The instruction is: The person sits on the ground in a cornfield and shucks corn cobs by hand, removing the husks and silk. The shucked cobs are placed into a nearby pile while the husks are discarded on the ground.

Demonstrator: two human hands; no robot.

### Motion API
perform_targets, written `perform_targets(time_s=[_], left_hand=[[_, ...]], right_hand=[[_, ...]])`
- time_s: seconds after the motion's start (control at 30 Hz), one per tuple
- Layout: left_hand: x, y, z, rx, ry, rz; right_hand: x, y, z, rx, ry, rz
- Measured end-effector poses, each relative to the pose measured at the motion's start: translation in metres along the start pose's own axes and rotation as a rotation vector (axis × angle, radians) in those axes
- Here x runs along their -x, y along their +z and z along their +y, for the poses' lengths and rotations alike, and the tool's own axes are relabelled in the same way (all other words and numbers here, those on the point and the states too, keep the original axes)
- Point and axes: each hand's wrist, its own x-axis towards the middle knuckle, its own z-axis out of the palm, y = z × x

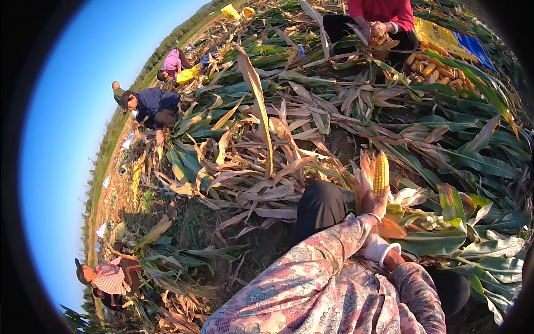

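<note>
My left hand (374, 203), bare with a bracelet at the wrist, grips a corn ear (381, 173) that stands upright with its yellow kernels exposed. Dry husk (365, 171) is peeled back along the ear's left side, and more brown husk (392, 228) hangs below the hand. My right hand (374, 249), in a white glove, is just under the left wrist near the ear's base. Its fingers are mostly hidden, so its hold is unclear. Cut corn stalks with green leaves (434, 240) lie beside both hands.
Felled stalks (267, 188) cover the ground ahead. Opposite, a person in red (386, 16) handles an ear beside a pile of husked corn (438, 73) and a yellow woven sack (442, 37). Several people work at left, one in dark blue (154, 104). A plastic bottle (301, 49) lies among leaves.
</note>
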Motion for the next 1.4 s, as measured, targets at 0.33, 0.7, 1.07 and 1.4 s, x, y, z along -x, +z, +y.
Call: perform_targets(time_s=[0.33,0.7,1.07,1.4], left_hand=[[0.024,-0.077,0.043,0.460,-0.263,-0.442],[0.014,-0.092,0.127,-0.074,-0.489,-0.998],[-0.125,0.163,0.416,0.571,0.291,-0.730],[-0.107,0.041,0.025,-1.246,0.553,-0.897]], right_hand=[[0.028,-0.054,-0.057,-0.328,0.241,-0.048],[0.024,-0.029,-0.033,-0.125,0.193,0.090],[0.010,-0.047,-0.029,-0.033,0.231,0.013],[0.022,-0.074,-0.044,-0.238,0.100,0.077]])
